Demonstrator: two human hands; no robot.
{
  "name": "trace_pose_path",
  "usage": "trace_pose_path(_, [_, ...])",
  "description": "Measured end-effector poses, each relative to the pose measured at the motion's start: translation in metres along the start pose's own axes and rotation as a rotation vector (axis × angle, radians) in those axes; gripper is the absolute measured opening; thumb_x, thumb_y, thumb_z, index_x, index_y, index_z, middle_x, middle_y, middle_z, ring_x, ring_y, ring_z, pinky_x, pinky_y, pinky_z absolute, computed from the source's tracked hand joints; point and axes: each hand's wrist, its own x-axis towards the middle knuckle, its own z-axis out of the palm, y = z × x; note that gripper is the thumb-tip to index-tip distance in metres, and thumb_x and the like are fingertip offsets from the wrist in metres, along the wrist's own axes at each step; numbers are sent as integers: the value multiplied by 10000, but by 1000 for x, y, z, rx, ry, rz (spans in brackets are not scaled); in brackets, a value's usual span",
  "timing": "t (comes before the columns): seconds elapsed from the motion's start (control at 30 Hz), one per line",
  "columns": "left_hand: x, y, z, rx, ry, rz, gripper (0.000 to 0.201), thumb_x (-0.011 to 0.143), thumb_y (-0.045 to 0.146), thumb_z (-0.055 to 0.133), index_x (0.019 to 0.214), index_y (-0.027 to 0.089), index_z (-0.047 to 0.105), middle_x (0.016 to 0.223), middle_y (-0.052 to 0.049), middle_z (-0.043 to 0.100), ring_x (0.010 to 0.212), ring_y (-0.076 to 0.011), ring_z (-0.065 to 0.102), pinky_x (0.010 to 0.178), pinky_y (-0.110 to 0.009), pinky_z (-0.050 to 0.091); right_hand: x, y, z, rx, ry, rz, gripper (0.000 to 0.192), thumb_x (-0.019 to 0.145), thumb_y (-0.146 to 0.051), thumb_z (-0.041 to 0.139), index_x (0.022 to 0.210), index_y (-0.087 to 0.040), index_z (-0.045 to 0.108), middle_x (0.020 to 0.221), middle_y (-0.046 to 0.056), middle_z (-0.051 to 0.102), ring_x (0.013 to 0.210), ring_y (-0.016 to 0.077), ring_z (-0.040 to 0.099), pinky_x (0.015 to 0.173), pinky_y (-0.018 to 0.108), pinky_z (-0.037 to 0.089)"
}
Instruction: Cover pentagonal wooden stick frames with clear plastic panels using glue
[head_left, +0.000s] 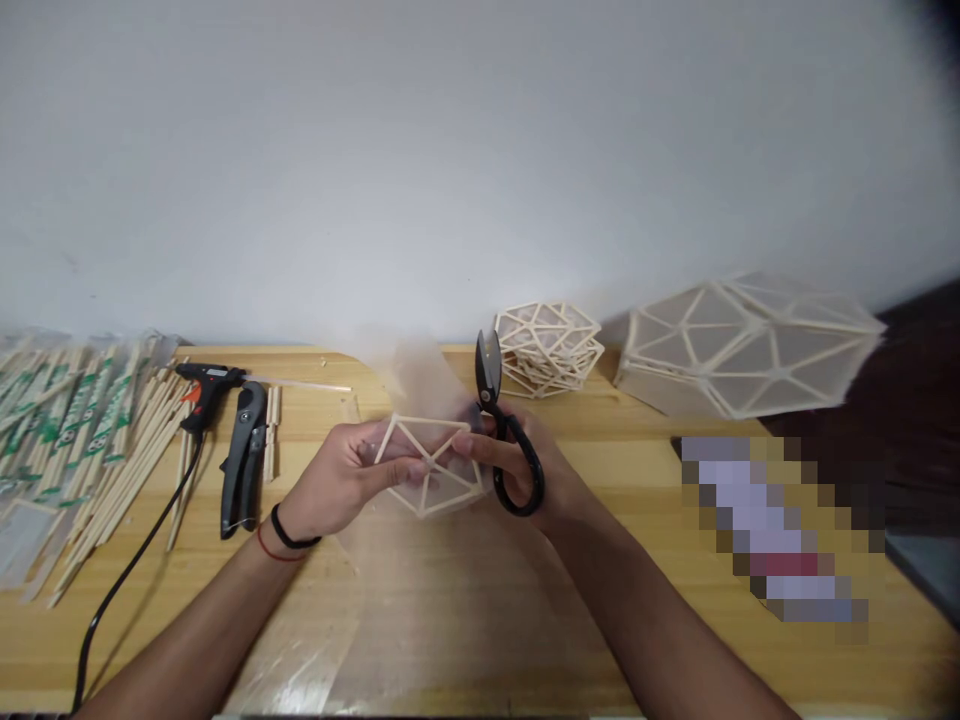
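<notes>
Between my two hands is a small polygonal frame [446, 490] of pale wooden sticks, its spokes meeting at the centre and translucent sheet behind them. My left hand [334, 480] grips its left side, thumb across the front. In my right hand [551, 475] are black-handled scissors [489, 375], blades pointing up and slightly parted. Fingers of that same hand also touch the frame's right edge. A translucent sheet [420, 620] hangs or lies below the frame, and a blurred part of it rises behind. Some right fingers are hidden by the scissors and frame.
At left lie wrapped chopsticks [82, 420], loose sticks [127, 480], a black glue gun [206, 385] with its cord, and a grey hand cutter [244, 460]. Behind stand stacked stick frames [551, 345] and a larger covered frame structure [750, 345]. A pixelated object [772, 530] lies right.
</notes>
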Motion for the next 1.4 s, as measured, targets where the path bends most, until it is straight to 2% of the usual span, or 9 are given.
trace_pose_path(0.17, [1, 2, -3, 48, 61, 23, 157, 853, 298, 822, 797, 152, 813, 766, -60, 804, 693, -158, 716, 666, -239, 565, 1, -1, 0, -112, 56, -81, 396, 759, -475, 893, 890, -218, 621, 650, -67, 524, 578, 111, 475, 547, 244, 345])
trace_pose_path(0.27, [3, 3, -8, 39, 177, 48, 195, 827, 335, 853, 801, 150, 797, 741, -46, 795, 665, -150, 705, 641, -227, 553, 2, -3, -2, -212, 170, -142, 403, 836, -540, 803, 1017, -228, 622, 699, -53, 567, 582, 119, 478, 547, 250, 369])
trace_pose_path(0.37, [6, 4, -13, 1, 288, 64, 255, 785, 379, 888, 783, 150, 776, 733, -42, 792, 658, -154, 706, 639, -231, 559, 2, -9, -4, -268, 231, -208, 361, 838, -495, 792, 1025, -234, 626, 756, -39, 586, 645, 130, 515, 601, 256, 415])
trace_pose_path(0.63, [6, 3, -13, -161, 375, 58, 345, 741, 386, 927, 966, 159, 797, 801, -36, 811, 678, -151, 720, 662, -232, 581, -7, -18, -5, -368, -52, -115, 348, 795, -450, 810, 1015, -216, 675, 741, -48, 510, 636, 120, 438, 600, 257, 372])
trace_pose_path(0.73, [4, 0, -15, -219, 340, 52, 362, 767, 379, 911, 1031, 168, 782, 804, -42, 819, 699, -166, 742, 688, -244, 593, -9, -22, -5, -459, -136, -66, 309, 814, -438, 785, 1002, -212, 690, 737, -46, 509, 663, 127, 453, 642, 267, 383])
trace_pose_path(0.87, [3, -2, -17, -252, 282, 45, 435, 793, 357, 897, 1155, 174, 742, 934, -85, 842, 774, -205, 783, 743, -284, 617, -9, -28, -3, -545, -115, -1, 341, 785, -477, 800, 954, -203, 690, 731, -40, 530, 680, 141, 480, 675, 283, 408])
trace_pose_path(1.03, [2, -1, -19, -229, 242, 37, 496, 817, 354, 881, 1245, 171, 711, 957, -94, 843, 797, -211, 792, 741, -284, 620, -7, -29, -2, -592, -119, 26, 350, 807, -506, 781, 941, -195, 694, 803, -12, 587, 733, 157, 528, 701, 289, 435])
trace_pose_path(1.3, [-1, 7, -17, -73, 53, 25, 321, 867, 333, 833, 1133, 163, 773, 980, -98, 839, 825, -200, 778, 744, -260, 608, -9, -32, -7, -586, -190, 7, 335, 861, -519, 725, 927, -191, 692, 826, 5, 596, 775, 173, 548, 709, 288, 440])
trace_pose_path(1.4, [0, 10, -16, -18, 24, 21, 309, 883, 346, 810, 1128, 160, 774, 976, -108, 839, 871, -227, 785, 764, -281, 613, -9, -33, -11, -608, -241, 5, 294, 892, -492, 695, 902, -198, 690, 817, 3, 593, 763, 167, 542, 689, 278, 439])
